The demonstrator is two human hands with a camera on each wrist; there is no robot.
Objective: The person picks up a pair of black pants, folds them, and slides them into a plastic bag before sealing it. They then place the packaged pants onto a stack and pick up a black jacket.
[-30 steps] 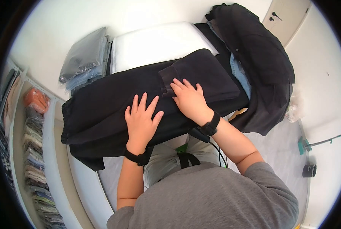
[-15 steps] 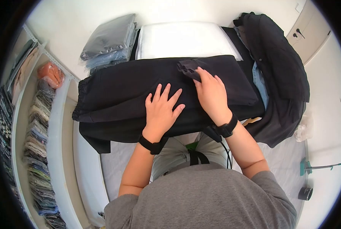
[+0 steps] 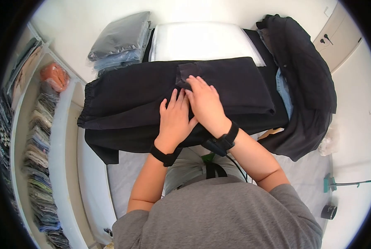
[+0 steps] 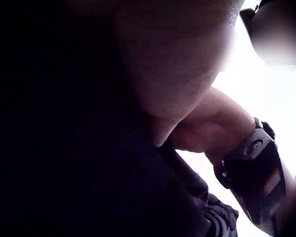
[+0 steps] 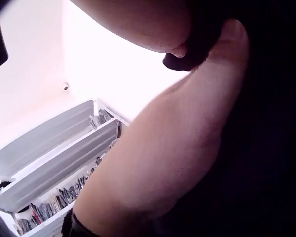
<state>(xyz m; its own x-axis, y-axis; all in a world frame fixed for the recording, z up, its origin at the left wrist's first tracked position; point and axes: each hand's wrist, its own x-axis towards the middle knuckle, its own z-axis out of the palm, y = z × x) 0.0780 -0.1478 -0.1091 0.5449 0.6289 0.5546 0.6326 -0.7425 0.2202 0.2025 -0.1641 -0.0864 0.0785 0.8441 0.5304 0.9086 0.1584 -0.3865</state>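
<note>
A pair of black trousers (image 3: 131,89) lies flat across the table in the head view, elastic waistband at the left. Its leg end is folded back from the right, with the cuff (image 3: 184,74) near the middle. My left hand (image 3: 173,120) rests on the cloth with straight fingers, just below the cuff. Beside it, my right hand (image 3: 207,103) lies over the folded leg, its extended fingertips at the cuff and its thumb side overlapping the left fingers. In the right wrist view, the left hand (image 5: 172,128) shows against dark cloth.
White plastic bags (image 3: 202,43) lie in a flat stack behind the trousers. Bagged garments (image 3: 121,37) are piled at the back left, and dark clothes (image 3: 305,79) heap at the right. A shelf (image 3: 69,120) of packed clothing stands along the left.
My right hand, which was pinching the cuff half a second ago, has moved left and lies with fingers extended. The cuff now lies flatter and farther left. My left hand has stayed on the cloth.
</note>
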